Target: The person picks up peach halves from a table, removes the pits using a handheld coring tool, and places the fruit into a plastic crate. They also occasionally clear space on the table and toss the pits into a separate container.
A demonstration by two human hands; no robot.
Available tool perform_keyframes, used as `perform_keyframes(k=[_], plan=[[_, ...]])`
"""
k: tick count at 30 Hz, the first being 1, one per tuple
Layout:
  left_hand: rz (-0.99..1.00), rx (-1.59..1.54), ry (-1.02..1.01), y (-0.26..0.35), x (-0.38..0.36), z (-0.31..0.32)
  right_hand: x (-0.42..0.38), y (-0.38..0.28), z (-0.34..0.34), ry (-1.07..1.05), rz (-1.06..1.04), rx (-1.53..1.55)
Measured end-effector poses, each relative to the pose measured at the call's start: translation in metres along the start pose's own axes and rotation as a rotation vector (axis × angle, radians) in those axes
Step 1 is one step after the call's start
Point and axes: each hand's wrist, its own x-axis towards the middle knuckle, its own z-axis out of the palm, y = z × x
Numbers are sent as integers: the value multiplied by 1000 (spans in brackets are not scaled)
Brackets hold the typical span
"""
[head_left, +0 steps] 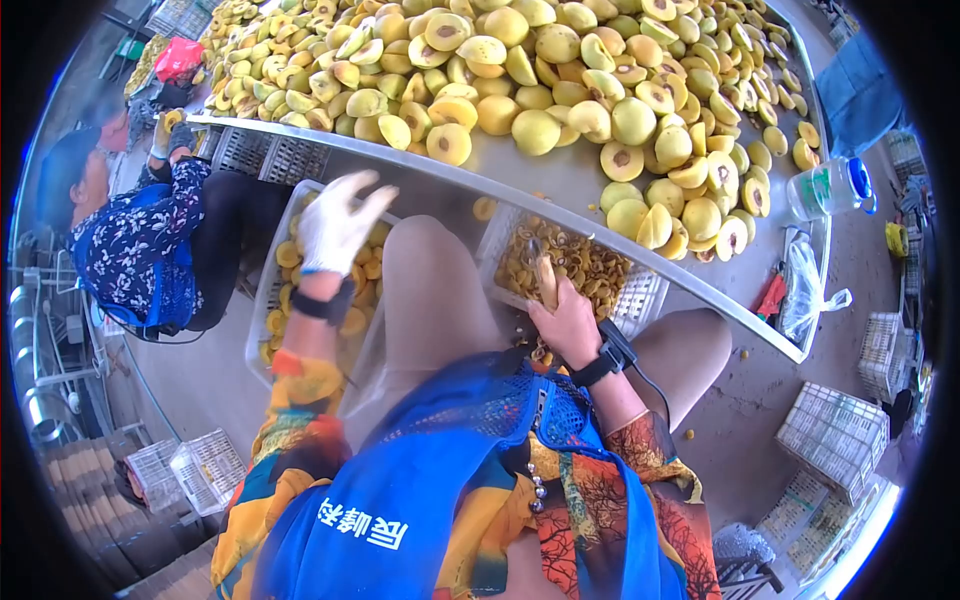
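Note:
My left hand [342,222], in a white glove, has its fingers spread and holds nothing. It is above a pale crate [262,300] of yellow peach halves [373,268], left of my knee. My bare right hand [568,322] is closed around a wooden-handled tool [547,282] with a dark metal tip pointing away from me. Below that tip, a white crate [640,300] between my knees contains brown peach pits [590,275]. Beyond both hands, halved and whole-looking peaches [480,60] are heaped on a metal table.
The metal table's raised edge [440,180] runs across in front of me. On its right stand a plastic bottle [828,188] and a clear plastic bag [800,285]. Another person [140,240] sits at the left. Stacked crates [833,440] are on the right floor.

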Motion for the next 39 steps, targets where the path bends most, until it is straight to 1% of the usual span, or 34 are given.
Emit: perform_keyframes(k=[1, 3, 4, 5, 6, 8, 9, 11, 12, 15, 16, 17, 19, 21, 22, 23, 24, 25, 26, 28, 29, 31, 32, 33, 35, 37, 38, 39], plan=[[16, -122, -42, 35, 8, 12, -2, -1, 0, 16, 16, 48], [190, -40, -234, 101, 24, 41, -4, -8, -6, 63, 37, 143], [342, 0, -269, 127, 31, 63, -9, -15, -14, 94, 61, 186], [449, -29, -283, 150, 38, 87, -14, -18, -20, 114, 79, 199], [416, 32, -433, 182, 44, 97, -18, -19, -26, 135, 99, 210], [498, 72, -463, 214, 55, 144, -25, -11, -32, 206, 89, 211], [469, 43, -474, 222, 57, 163, -29, -9, -35, 234, 125, 219], [270, 20, -472, 241, 61, 178, -34, -9, -41, 288, 188, 239], [207, 20, -430, 247, 63, 184, -38, -13, -48, 278, 171, 232], [186, 7, -437, 242, 64, 187, -38, 1, -50, 377, 233, 191], [204, -31, -513, 240, 66, 166, -38, 8, -50, 495, 105, 168], [245, -82, -547, 238, 64, 137, -37, 10, -54, 524, 74, 234], [335, -156, -562, 227, 57, 103, -28, 14, -68, 577, 16, 373], [505, -324, -550, 205, 44, 85, -10, 22, -72, 531, -88, 558], [613, -314, -581, 197, 39, 74, -4, 11, -79, 456, -68, 778], [663, -303, -592, 194, 32, 62, 2, 3, -83, 370, -47, 995], [684, -344, -610, 187, 27, 58, 8, 2, -84, 228, -66, 1021], [706, -385, -628, 182, 22, 54, 14, -1, -81, 162, -47, 996], [711, -378, -603, 180, 17, 48, 19, -6, -77, 98, -31, 969], [723, -367, -549, 180, 10, 36, 21, -20, -70, 90, 12, 1073], [600, -588, -535, 171, 6, 42, 22, -26, -66, 88, 34, 1126], [335, -1017, -491, 153, -3, 59, 22, -37, -57, 157, 66, 1313], [55, -1384, -592, 156, -15, 62, 20, -48, -50, 188, 59, 1356], [-170, -1611, -589, 165, -26, 60, 21, -50, -43, 152, 80, 1264], [-444, -1517, -357, 171, -33, 71, 22, -55, -21, 244, 9, 1134], [-701, -1640, -291, 165, -25, 77, 20, -46, -18, 344, -77, 567], [-830, -1698, -257, 162, -20, 80, 16, -43, -20, 372, -104, 360], [-773, -1682, -273, 158, -17, 81, 11, -47, -27, 396, -132, 151]])
